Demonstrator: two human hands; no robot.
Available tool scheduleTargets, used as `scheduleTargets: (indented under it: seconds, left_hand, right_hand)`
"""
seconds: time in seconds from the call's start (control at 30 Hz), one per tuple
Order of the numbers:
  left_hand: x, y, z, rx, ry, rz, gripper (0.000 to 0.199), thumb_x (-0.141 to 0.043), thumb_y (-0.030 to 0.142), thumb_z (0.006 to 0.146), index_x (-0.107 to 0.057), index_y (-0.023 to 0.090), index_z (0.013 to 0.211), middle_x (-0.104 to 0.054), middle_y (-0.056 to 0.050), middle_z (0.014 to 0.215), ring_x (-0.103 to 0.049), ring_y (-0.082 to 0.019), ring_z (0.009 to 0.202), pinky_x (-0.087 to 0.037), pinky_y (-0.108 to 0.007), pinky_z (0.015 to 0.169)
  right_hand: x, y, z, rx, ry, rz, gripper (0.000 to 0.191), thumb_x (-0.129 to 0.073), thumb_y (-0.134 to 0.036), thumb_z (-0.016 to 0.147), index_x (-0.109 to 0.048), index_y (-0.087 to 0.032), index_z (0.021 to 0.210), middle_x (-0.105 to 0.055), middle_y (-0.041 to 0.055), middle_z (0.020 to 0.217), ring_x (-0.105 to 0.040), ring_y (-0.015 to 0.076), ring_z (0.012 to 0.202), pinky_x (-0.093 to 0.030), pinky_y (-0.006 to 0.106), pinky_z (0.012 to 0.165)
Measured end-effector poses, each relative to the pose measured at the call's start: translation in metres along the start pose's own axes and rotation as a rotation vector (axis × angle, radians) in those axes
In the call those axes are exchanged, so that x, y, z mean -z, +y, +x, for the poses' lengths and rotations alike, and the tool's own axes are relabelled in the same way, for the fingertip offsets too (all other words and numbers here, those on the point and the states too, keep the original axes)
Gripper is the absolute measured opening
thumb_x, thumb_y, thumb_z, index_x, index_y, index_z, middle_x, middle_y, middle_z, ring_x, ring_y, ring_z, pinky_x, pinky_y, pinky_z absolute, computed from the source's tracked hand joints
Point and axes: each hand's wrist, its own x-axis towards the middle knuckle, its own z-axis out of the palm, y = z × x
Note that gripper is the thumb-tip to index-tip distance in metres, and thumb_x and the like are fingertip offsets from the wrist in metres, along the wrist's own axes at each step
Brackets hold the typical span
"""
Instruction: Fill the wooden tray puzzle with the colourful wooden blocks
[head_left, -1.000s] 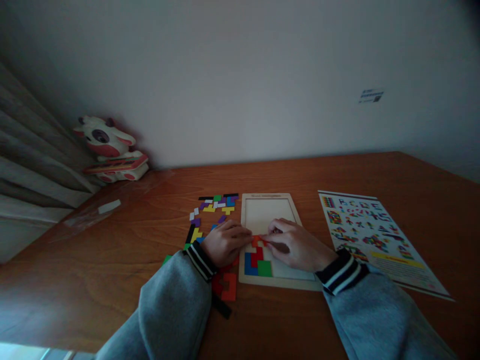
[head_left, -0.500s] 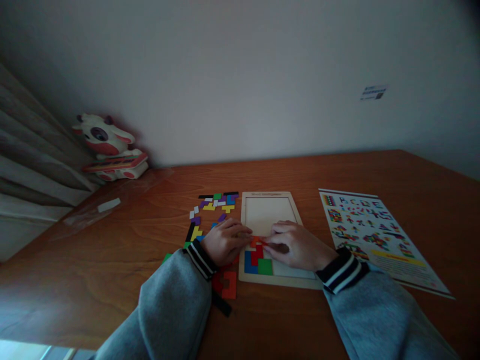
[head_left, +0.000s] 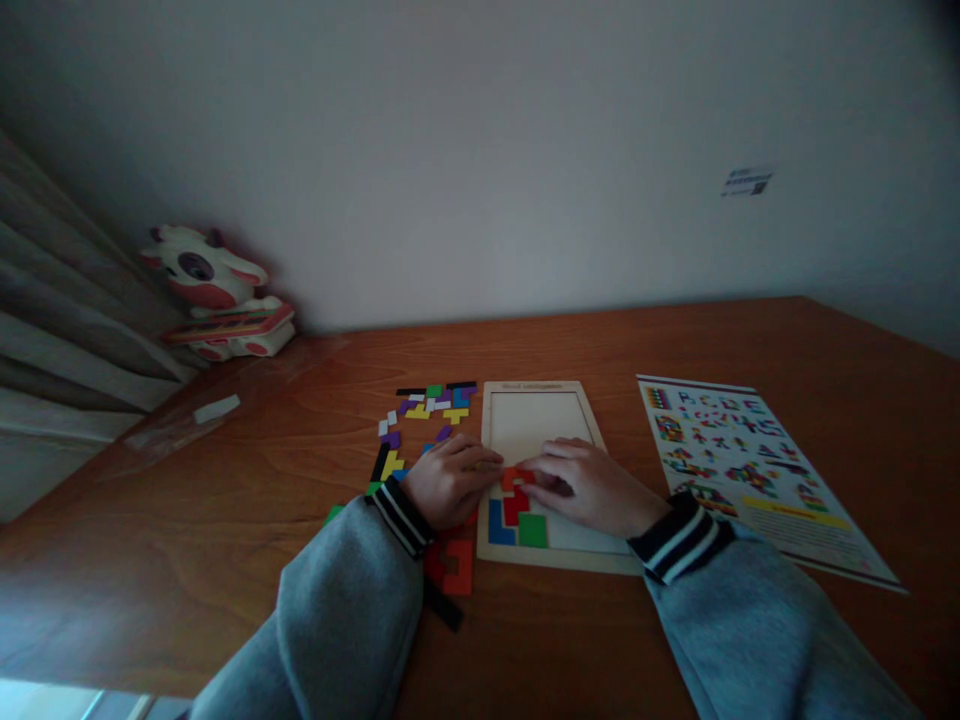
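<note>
The two hands face each other low over the tray (head_left: 532, 387), with an orange piece (head_left: 510, 481) lying in it between their fingertips. The left hand (head_left: 452, 482) has its fingers bent and close together, tips at the orange piece's left end; its thumb is partly hidden, so I cannot tell whether it grips anything. The right hand (head_left: 589, 484) shows a narrow gap between thumb and forefinger, tips at the piece's right end; whether they pinch it or only touch it, I cannot tell. Just nearer than the fingertips lie a red piece (head_left: 517, 508), a blue piece (head_left: 499, 525) and a green piece (head_left: 532, 531). Loose pieces (head_left: 420, 412) lie on the tabletop (head_left: 570, 650) beyond the left hand, and a printed sheet (head_left: 739, 440) lies right of the right hand.
</note>
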Motion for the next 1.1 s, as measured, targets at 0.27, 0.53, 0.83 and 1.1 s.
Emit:
scheduleTargets:
  seconds: [0.27, 0.53, 0.83, 1.1]
  left_hand:
    - [-0.0013, -0.0006, -0.0019, 0.008, 0.011, -0.007, 0.027, -0.049, 0.014, 0.09, -0.068, 0.017, 0.109, -0.069, -0.01, 0.11, -0.059, -0.021, 0.094, -0.053, -0.037, 0.083]
    - [0.0009, 0.0002, -0.0005, -0.036, 0.03, 0.001, 0.023, -0.051, 0.014, 0.089, -0.072, 0.019, 0.098, -0.069, -0.009, 0.109, -0.058, -0.021, 0.093, -0.053, -0.036, 0.082]
    - [-0.0001, 0.0006, -0.0008, -0.038, 0.029, -0.019, 0.024, -0.051, 0.013, 0.087, -0.072, 0.02, 0.098, -0.07, -0.008, 0.107, -0.058, -0.02, 0.095, -0.053, -0.036, 0.083]
    - [0.0001, 0.0009, -0.0016, -0.041, 0.014, -0.034, 0.026, -0.05, 0.012, 0.086, -0.072, 0.022, 0.096, -0.069, -0.007, 0.106, -0.058, -0.02, 0.095, -0.052, -0.035, 0.083]
  right_hand:
    - [-0.0018, -0.0005, 0.0002, -0.065, 0.004, 0.035, 0.042, -0.062, -0.05, 0.087, -0.066, -0.018, 0.113, -0.067, 0.0063, 0.088, -0.06, 0.02, 0.082, -0.046, 0.032, 0.073]
    - [-0.0015, 0.0, -0.0002, -0.055, -0.024, 0.019, 0.04, -0.059, -0.052, 0.088, -0.068, -0.021, 0.112, -0.067, 0.0072, 0.093, -0.061, 0.0207, 0.086, -0.045, 0.033, 0.078]
    - [-0.0033, 0.0024, -0.0002, -0.004, -0.049, 0.035, 0.037, -0.057, -0.052, 0.089, -0.071, -0.023, 0.108, -0.063, 0.004, 0.083, -0.058, 0.0175, 0.079, -0.044, 0.03, 0.073]
    - [-0.0012, -0.0033, -0.0007, -0.032, -0.042, 0.076, 0.071, -0.064, -0.071, 0.073, -0.063, -0.02, 0.121, -0.068, 0.0065, 0.092, -0.061, 0.0217, 0.086, -0.045, 0.035, 0.08]
